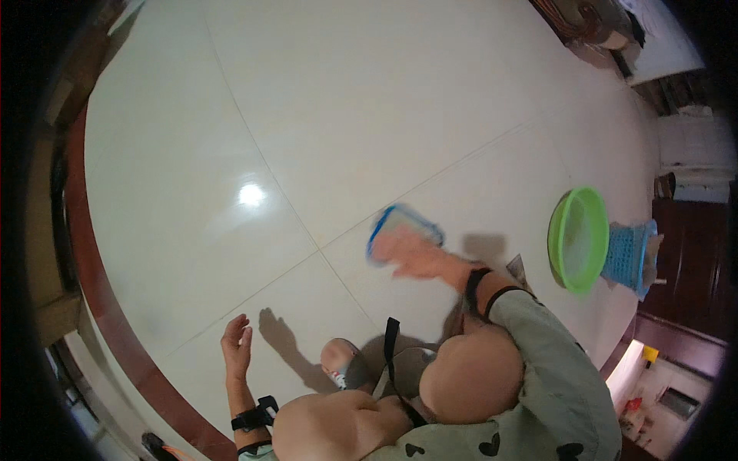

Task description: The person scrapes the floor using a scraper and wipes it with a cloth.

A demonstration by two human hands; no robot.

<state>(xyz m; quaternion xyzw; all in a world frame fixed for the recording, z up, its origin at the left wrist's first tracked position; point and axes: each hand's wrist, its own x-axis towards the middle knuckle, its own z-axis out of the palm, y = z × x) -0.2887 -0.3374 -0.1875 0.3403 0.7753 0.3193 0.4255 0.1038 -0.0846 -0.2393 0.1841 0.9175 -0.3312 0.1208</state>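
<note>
My right hand (pixel 413 252) is pressed down over a pale cloth with a blue edge (pixel 416 220), which lies against the glossy floor tiles (pixel 323 115) in front of my knees. Both the hand and the cloth are smeared by motion, so the fingers show only in part. Off to the left, my left hand (pixel 237 342) hovers above the floor, holding nothing, its fingers loosely bent and apart. A dark band is around each wrist or forearm.
A bright green basin (pixel 579 240) is on the right, beside a blue plastic basket (pixel 626 257). Dark red cabinet doors (pixel 684 269) stand beyond them. A brown-red border strip (pixel 100 269) runs along the left. Furniture (pixel 592 23) occupies the far right corner.
</note>
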